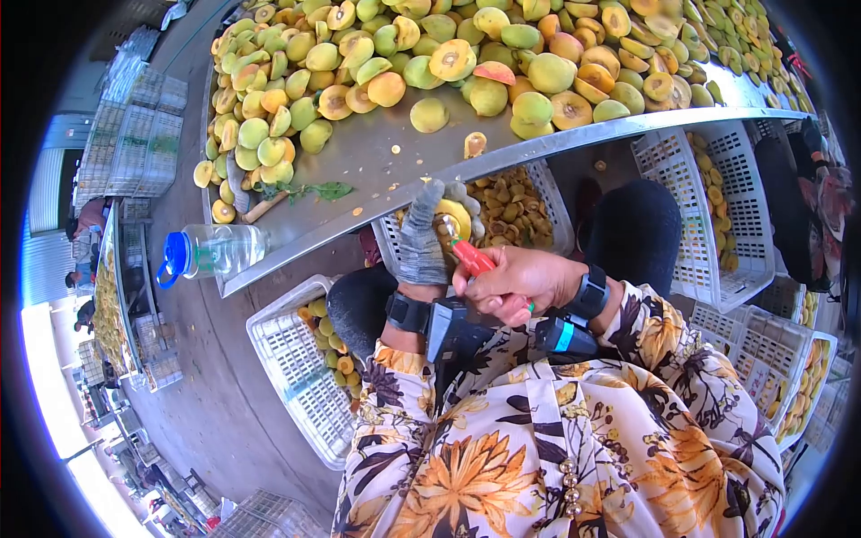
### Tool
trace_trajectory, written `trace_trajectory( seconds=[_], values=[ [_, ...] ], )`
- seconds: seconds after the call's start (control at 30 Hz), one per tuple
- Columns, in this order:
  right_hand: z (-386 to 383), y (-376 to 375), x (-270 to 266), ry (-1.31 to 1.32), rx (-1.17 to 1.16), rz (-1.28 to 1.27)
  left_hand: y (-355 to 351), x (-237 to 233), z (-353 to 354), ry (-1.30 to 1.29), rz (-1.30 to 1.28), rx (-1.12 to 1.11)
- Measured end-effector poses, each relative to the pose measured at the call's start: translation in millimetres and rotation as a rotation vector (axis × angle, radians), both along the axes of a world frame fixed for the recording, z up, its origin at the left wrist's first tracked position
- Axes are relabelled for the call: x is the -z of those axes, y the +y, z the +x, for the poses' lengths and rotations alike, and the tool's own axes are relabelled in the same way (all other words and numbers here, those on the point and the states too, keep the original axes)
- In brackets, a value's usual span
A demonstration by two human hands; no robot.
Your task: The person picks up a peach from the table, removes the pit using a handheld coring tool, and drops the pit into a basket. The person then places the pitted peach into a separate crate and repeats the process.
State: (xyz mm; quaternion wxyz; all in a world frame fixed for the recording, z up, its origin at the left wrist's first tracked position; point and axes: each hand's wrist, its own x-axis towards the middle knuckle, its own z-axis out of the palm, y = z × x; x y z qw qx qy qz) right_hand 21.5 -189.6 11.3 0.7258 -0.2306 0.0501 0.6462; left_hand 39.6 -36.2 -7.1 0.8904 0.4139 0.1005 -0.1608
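A grey glove covers my left hand, which is wrapped round a halved yellow fruit. My bare right hand grips a red-handled tool with a metal tip at the cut face of that fruit. Both hands are over my lap, just below the metal edge of the table. Behind them, under the table edge, is a white crate with cut fruit pieces. Many green and yellow fruits, several cut open, are heaped on the table.
A blue-capped clear bottle lies at the table's left corner, near a leafy twig. White crates of fruit stand at my left and right. Other people are at the far left; another person's sleeve is far right.
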Motion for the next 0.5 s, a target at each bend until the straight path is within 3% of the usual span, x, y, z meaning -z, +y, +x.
trace_trajectory(
  seconds=[0.13,0.2,0.27,0.37,0.4,0.47,0.5],
  values=[
    [4,-3,6,0.065,-0.01,0.161,0,-6,4,0.04,0.042,-0.081],
    [-1,-1,6,0.074,0.006,0.165,1,-11,6,-0.147,0.354,-0.043],
    [-4,1,8,0.081,0.019,0.171,7,-9,8,-0.147,0.379,0.024],
    [-5,3,6,0.103,0.04,0.218,19,7,16,0.049,0.0,-0.011],
    [-6,1,0,-0.022,0.022,0.23,22,12,19,0.162,-0.118,-0.198],
    [-2,-3,-10,-0.155,-0.006,0.246,43,19,14,0.177,-0.086,-0.442],
    [1,-6,-15,-0.197,0.03,0.153,63,25,4,-0.12,0.456,-0.47]
  ],
)
